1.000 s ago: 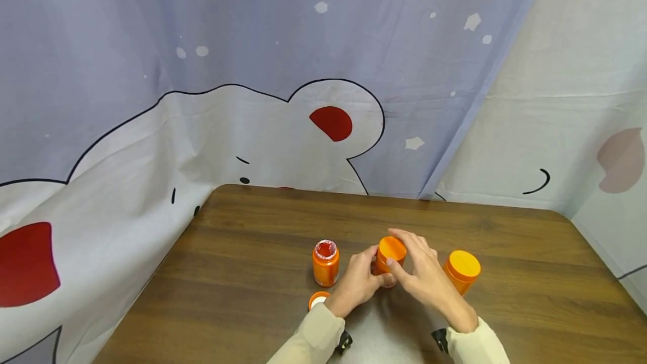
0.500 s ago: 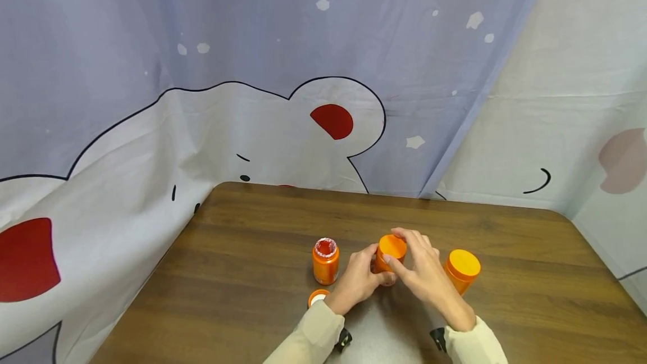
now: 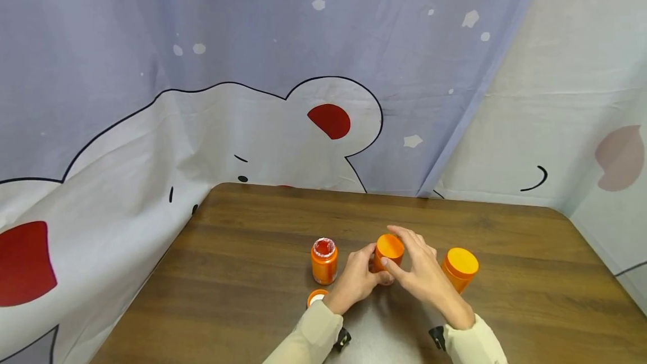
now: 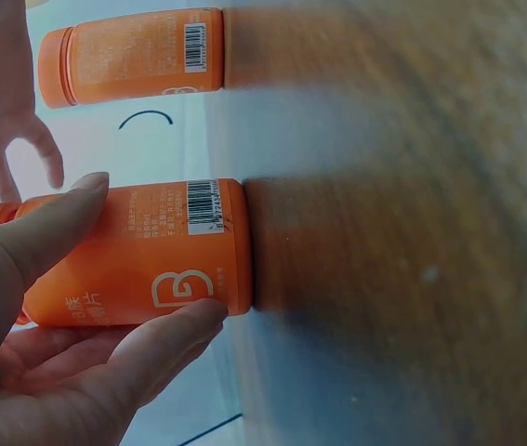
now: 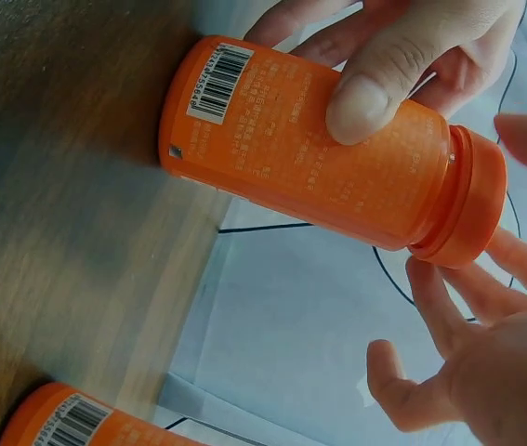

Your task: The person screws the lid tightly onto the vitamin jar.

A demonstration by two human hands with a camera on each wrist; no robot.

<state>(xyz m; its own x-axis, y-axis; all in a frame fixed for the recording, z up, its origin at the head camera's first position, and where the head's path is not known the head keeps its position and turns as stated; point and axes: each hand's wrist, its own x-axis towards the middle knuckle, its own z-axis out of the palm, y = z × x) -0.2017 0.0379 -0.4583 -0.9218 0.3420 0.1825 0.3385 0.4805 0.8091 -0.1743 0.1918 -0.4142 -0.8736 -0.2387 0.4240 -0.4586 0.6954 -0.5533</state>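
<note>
An orange bottle [image 4: 142,251] stands upright on the table between my hands, its orange cap [image 3: 390,245] in place. My left hand [image 3: 356,280] grips the bottle's body, thumb on one side and fingers on the other. From the right, my right hand [image 3: 427,277] reaches over the top, thumb and fingers spread around the cap. In the right wrist view fingertips of that hand touch the cap's rim. To the left stands an uncapped orange bottle [image 3: 324,267] with torn foil around its mouth. A loose orange cap [image 3: 317,296], white inside, lies partly hidden behind my left wrist.
Another capped orange bottle [image 3: 460,268] stands just right of my right hand. The brown wooden table [image 3: 242,274] has a patterned curtain [image 3: 263,133] along its back and sides.
My right thumb has shifted slightly left along the front of the cap. My left hand keeps its grip, and the bottles stay where they were.
</note>
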